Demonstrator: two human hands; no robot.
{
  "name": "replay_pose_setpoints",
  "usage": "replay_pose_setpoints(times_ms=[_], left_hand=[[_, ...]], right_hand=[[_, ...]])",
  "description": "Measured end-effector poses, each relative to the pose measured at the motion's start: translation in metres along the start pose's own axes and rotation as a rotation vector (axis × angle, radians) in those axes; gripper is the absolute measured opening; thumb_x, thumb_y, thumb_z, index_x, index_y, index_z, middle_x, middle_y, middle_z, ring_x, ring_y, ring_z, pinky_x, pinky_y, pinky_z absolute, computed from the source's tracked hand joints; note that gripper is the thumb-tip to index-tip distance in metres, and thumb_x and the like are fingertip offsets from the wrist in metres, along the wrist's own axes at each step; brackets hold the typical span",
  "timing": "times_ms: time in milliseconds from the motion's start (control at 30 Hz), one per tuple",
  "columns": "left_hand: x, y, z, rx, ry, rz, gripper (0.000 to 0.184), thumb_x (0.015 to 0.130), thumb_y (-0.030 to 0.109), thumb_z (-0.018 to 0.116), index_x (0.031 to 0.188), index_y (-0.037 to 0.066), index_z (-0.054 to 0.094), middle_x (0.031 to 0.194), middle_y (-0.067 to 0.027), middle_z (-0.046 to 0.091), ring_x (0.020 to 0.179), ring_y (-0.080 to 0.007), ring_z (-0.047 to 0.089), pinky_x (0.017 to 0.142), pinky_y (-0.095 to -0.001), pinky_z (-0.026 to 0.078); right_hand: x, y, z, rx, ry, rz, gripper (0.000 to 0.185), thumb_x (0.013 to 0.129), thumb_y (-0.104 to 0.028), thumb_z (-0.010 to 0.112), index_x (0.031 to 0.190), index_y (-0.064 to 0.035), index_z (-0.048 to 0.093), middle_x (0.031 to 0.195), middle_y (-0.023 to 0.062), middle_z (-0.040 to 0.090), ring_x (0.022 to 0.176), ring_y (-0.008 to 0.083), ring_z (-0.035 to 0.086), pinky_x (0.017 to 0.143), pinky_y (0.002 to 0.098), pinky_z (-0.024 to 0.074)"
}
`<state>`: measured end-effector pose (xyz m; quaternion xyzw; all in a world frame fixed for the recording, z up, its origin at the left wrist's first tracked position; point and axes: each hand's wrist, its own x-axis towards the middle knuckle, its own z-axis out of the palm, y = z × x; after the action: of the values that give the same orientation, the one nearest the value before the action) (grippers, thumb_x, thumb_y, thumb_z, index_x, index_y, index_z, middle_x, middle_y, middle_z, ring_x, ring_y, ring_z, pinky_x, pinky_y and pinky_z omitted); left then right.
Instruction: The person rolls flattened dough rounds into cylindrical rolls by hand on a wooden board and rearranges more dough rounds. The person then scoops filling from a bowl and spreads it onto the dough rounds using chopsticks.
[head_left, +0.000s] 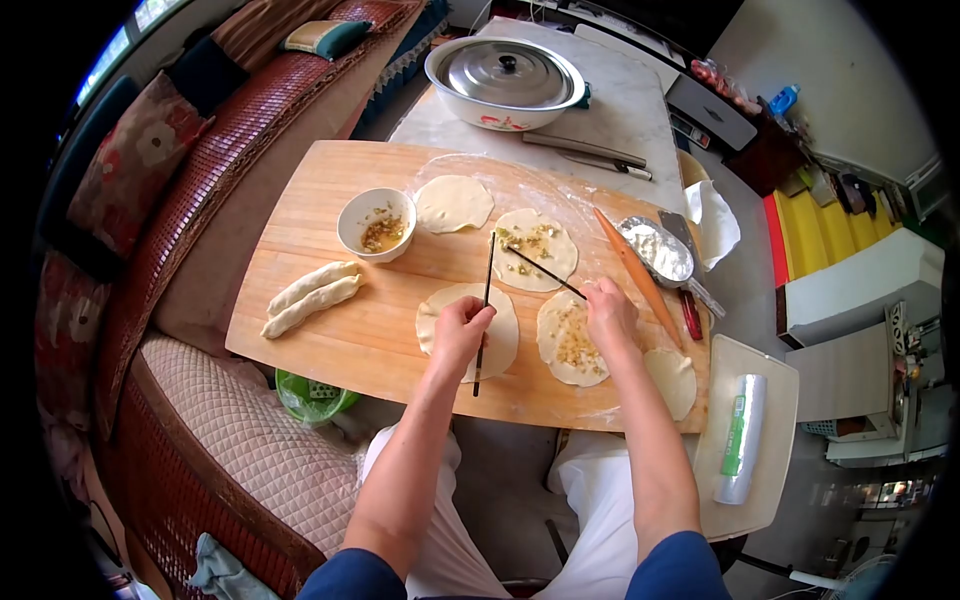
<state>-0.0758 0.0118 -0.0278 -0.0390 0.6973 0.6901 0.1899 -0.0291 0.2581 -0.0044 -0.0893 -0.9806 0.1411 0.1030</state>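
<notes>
Upright in my left hand (461,332) is one dark chopstick (489,268), held above a plain dough round (504,345). Another dark chopstick (545,270) slants from my right hand (609,312), its tip at the left part of a dough round with chopped green filling (537,250). Beneath my right hand lies a dough round spread with yellowish bits (572,341). Plain dough rounds lie at the back (454,204) and at the right front (671,382). A white bowl (376,225) with oily chopped filling stands left of them.
Two rolled dough lengths (313,297) lie on the wooden board (385,300). A rolling pin (637,275), a metal scoop of flour (657,249) and a red-handled knife (690,314) are on the right. Behind stands a lidded basin (505,80); a tray (772,480) holds a plastic roll.
</notes>
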Motion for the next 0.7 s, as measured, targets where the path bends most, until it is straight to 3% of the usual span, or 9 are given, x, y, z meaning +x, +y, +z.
replay_pose_setpoints(times_ms=[367,467,567,700], left_hand=[[0.000,0.001,0.001,-0.021,-0.009,0.016,0.018,0.093,0.016,0.067,0.090,-0.001,0.066,0.068,-0.0006,0.055,0.054,-0.0105,0.053,0.050,-0.0270,0.042],[0.003,-0.002,-0.002,-0.014,-0.031,-0.004,0.022,0.091,0.016,0.069,0.098,-0.005,0.066,0.075,-0.0038,0.063,0.057,-0.0106,0.056,0.052,-0.0271,0.047],[0.000,0.002,0.001,-0.027,-0.003,0.006,0.018,0.093,0.016,0.067,0.089,-0.002,0.066,0.068,-0.0010,0.056,0.054,-0.0106,0.053,0.051,-0.0270,0.042],[0.000,0.001,0.001,0.009,-0.005,0.008,0.018,0.093,0.016,0.067,0.090,-0.002,0.066,0.068,-0.0012,0.056,0.054,-0.0106,0.054,0.050,-0.0271,0.042]], right_hand=[[0.014,0.006,0.000,-0.027,0.019,0.011,0.019,0.090,-0.006,0.058,0.103,-0.0106,0.072,0.097,0.0098,0.062,0.101,0.0300,0.062,0.080,0.0470,0.0509],[0.003,0.012,-0.003,-0.030,-0.001,-0.004,0.019,0.089,-0.006,0.059,0.102,-0.0102,0.072,0.097,0.0101,0.062,0.101,0.0300,0.062,0.080,0.0464,0.0513],[-0.004,0.017,-0.008,0.004,-0.011,0.005,0.020,0.088,-0.006,0.058,0.102,-0.0100,0.072,0.098,0.0102,0.062,0.103,0.0297,0.062,0.081,0.0461,0.0513],[0.000,0.013,0.000,0.026,0.060,-0.050,0.021,0.087,-0.005,0.057,0.101,-0.0114,0.072,0.097,0.0092,0.061,0.102,0.0287,0.062,0.080,0.0465,0.0509]])
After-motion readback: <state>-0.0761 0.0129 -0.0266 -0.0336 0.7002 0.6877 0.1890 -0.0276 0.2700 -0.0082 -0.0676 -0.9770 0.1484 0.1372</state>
